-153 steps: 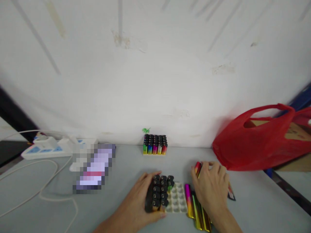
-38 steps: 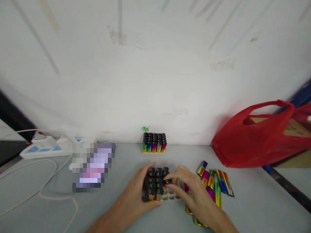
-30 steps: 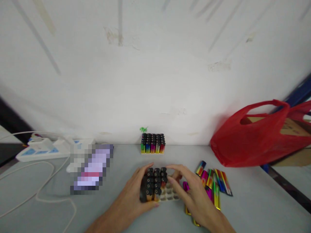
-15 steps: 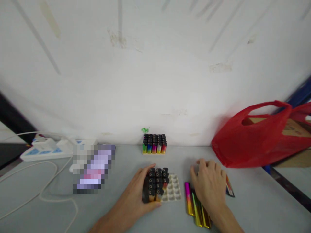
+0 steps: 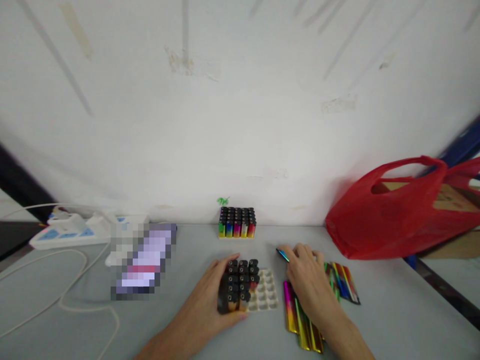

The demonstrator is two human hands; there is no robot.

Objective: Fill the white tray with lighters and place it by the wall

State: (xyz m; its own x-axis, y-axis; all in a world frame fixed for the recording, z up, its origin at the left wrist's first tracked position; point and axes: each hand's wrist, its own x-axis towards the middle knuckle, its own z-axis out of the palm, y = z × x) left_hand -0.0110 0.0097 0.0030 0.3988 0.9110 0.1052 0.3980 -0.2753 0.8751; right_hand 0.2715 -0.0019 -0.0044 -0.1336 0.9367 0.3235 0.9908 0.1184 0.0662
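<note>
My left hand (image 5: 204,297) is wrapped around the left side of a white moulded tray (image 5: 268,290), thumb along its near edge and fingers at the far edge. Black-topped lighters (image 5: 240,282) stand upright in the tray's left columns; the cells on the right are bare. To the right of the tray, my right hand (image 5: 305,270) pinches a slim, shiny blue piece (image 5: 282,255) with a dark edge; its exact kind is unclear. Beneath that wrist lie metallic magenta-and-gold flat sleeves (image 5: 300,320), partly covered. More multicoloured shiny pieces (image 5: 343,282) rest just right of the hand.
A full block of coloured lighters (image 5: 237,229) stands by the wall. On the left are a phone (image 5: 148,260), a white power strip (image 5: 75,232) and loose white cables (image 5: 90,309). A red plastic bag (image 5: 375,220) with a cardboard box sits at the right.
My right hand has shifted left toward the tray, and a blue shiny piece now shows at its fingertips. More of the coloured pile is uncovered. My left hand has stayed on the tray.
</note>
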